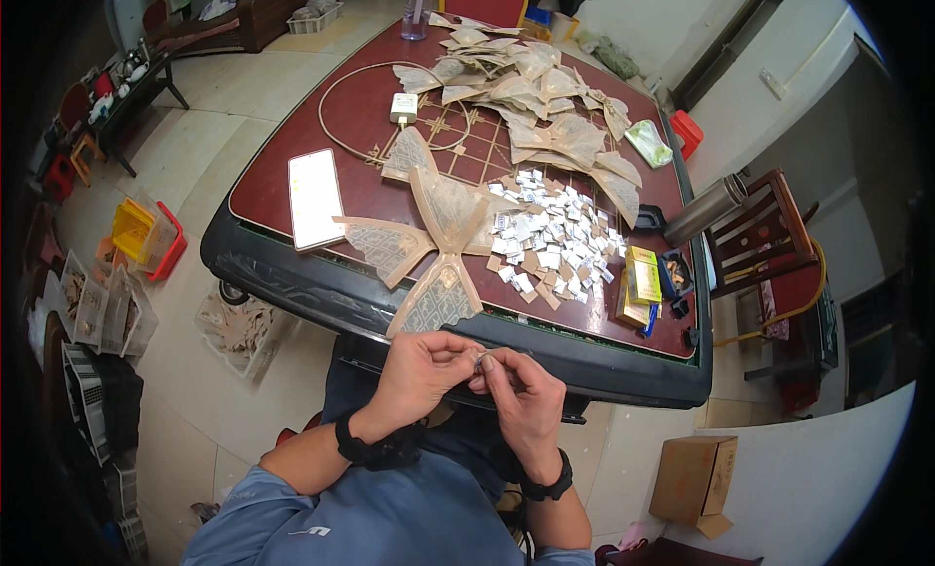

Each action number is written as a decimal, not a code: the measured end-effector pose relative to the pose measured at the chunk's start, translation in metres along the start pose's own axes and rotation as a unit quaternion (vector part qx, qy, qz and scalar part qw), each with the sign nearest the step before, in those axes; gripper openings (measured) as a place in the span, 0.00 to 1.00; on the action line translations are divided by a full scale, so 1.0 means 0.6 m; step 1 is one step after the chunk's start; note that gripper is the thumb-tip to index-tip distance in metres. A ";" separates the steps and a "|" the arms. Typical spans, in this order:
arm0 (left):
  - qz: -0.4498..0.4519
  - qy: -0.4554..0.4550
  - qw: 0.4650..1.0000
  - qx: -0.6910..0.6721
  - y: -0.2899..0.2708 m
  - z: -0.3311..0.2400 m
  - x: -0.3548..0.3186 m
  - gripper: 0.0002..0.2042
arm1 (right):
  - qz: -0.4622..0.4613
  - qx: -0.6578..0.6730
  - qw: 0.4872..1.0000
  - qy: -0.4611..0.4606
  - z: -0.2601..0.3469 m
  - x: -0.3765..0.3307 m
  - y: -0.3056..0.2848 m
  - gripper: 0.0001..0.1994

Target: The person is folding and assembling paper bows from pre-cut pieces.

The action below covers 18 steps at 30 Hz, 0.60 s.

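Note:
At the near edge of the table, my left hand (417, 379) and my right hand (524, 398) meet with fingertips pinched together. Something small, thin and pale is between them; its kind cannot be made out. Just beyond the hands, beige lace fabric pieces (443, 291) with smooth borders lie joined in a cross-like spread, one end hanging towards my left hand. To their right is a loose heap of small white and brown square tags (550, 237). Farther back, many similar lace pieces (560, 137) are piled up.
A white tablet-like panel (316, 200) lies at the left of the dark red table (268, 181). A cable loop with a white adapter (403, 107) is behind it. Yellow boxes (641, 277) and a metal cylinder (703, 211) stand right. A cardboard box (687, 480) sits on the floor.

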<state>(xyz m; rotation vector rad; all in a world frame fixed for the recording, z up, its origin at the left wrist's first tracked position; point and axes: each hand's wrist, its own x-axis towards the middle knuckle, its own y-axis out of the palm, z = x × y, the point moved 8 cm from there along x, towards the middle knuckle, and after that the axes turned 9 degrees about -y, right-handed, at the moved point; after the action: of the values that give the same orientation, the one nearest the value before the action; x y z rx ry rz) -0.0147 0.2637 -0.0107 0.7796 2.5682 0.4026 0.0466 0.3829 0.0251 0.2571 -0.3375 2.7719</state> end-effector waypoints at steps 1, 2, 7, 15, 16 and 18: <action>-0.002 0.000 1.000 0.005 -0.001 0.001 0.000 0.10 | 0.001 0.003 1.000 0.001 0.000 -0.001 -0.001 0.07; -0.001 0.001 1.000 0.005 -0.001 0.000 0.000 0.10 | 0.000 0.003 1.000 0.000 0.000 -0.002 -0.002 0.07; 0.032 -0.032 0.992 -0.120 0.011 0.006 0.001 0.11 | -0.024 0.018 1.000 -0.005 -0.003 -0.003 -0.008 0.07; 0.060 -0.018 0.996 -0.062 0.009 0.009 0.002 0.10 | -0.003 0.015 1.000 -0.002 -0.003 -0.008 -0.007 0.08; 0.070 -0.015 0.996 -0.061 0.011 0.008 0.003 0.10 | 0.000 0.006 1.000 -0.010 -0.001 -0.007 -0.006 0.08; 0.069 -0.011 0.995 -0.067 0.015 0.009 0.005 0.09 | -0.006 0.016 1.000 -0.014 -0.009 -0.010 -0.006 0.08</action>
<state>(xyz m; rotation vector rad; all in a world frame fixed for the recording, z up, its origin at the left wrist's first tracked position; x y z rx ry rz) -0.0104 0.2733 -0.0130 0.9095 2.4453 0.5978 0.0526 0.3857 0.0192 0.3061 -0.2988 2.7656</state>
